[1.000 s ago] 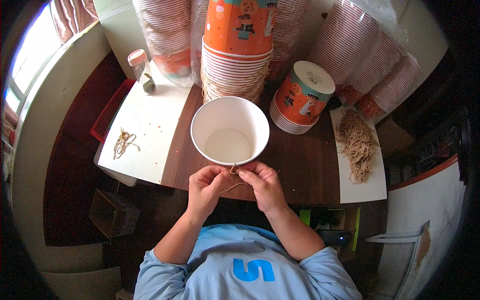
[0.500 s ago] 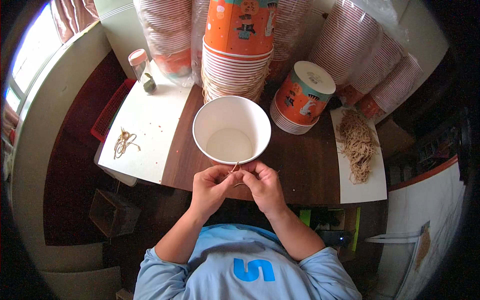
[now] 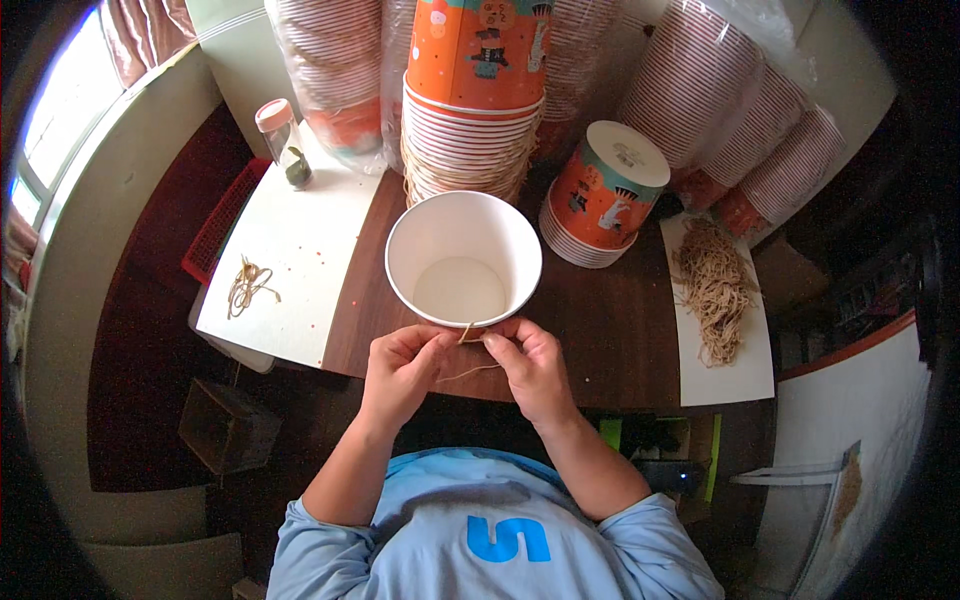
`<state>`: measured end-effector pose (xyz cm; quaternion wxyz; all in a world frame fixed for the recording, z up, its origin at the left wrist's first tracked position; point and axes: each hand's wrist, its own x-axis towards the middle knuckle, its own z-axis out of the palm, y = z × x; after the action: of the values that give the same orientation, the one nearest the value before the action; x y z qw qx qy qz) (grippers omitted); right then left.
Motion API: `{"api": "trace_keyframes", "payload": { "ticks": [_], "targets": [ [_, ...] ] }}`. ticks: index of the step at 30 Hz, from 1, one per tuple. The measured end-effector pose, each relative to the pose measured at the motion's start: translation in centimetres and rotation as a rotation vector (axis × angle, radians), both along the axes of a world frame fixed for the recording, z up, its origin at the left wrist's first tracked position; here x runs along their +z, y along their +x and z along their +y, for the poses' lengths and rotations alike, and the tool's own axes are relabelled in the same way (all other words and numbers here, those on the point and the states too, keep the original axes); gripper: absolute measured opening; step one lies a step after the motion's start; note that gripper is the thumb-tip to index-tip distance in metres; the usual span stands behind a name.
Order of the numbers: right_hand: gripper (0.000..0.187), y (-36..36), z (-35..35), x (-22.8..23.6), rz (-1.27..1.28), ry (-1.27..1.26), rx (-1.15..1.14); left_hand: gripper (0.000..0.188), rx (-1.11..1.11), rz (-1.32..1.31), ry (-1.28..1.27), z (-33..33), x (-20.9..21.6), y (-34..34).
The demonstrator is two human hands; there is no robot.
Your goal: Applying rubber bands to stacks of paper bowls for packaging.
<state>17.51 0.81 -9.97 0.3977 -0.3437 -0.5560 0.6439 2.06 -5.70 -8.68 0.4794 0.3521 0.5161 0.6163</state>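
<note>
A large white-lined paper tub stands upright on the brown table near its front edge, its open mouth facing me. At its near rim, thin tan string runs between my hands, with one short piece standing up against the rim and a loose length hanging below. My left hand pinches the string between thumb and fingers, left of the rim's nearest point. My right hand pinches it on the other side. Fingertips of both hands are partly hidden under the rim.
Behind the tub rises a tall stack of orange printed tubs with string around it. A shorter upside-down stack stands right. Tan string lies in a heap at right and a small bundle at left, near a lidded jar.
My hands have moved apart, the left one leftward and the right one slightly rightward. More string now shows between and below them. The tub stays in place.
</note>
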Motion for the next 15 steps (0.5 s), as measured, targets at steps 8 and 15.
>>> {"api": "trace_keyframes", "payload": {
  "ticks": [8,15],
  "targets": [
    [0.014,-0.06,0.06,0.12,-0.012,0.004,-0.006,0.014,-0.03,-0.026,0.009,-0.19,-0.02,0.1],
    [0.016,-0.3,-0.05,-0.51,-0.042,0.118,-0.1,0.013,-0.022,0.115,0.054,-0.13,-0.37,0.09]
  ]
}}
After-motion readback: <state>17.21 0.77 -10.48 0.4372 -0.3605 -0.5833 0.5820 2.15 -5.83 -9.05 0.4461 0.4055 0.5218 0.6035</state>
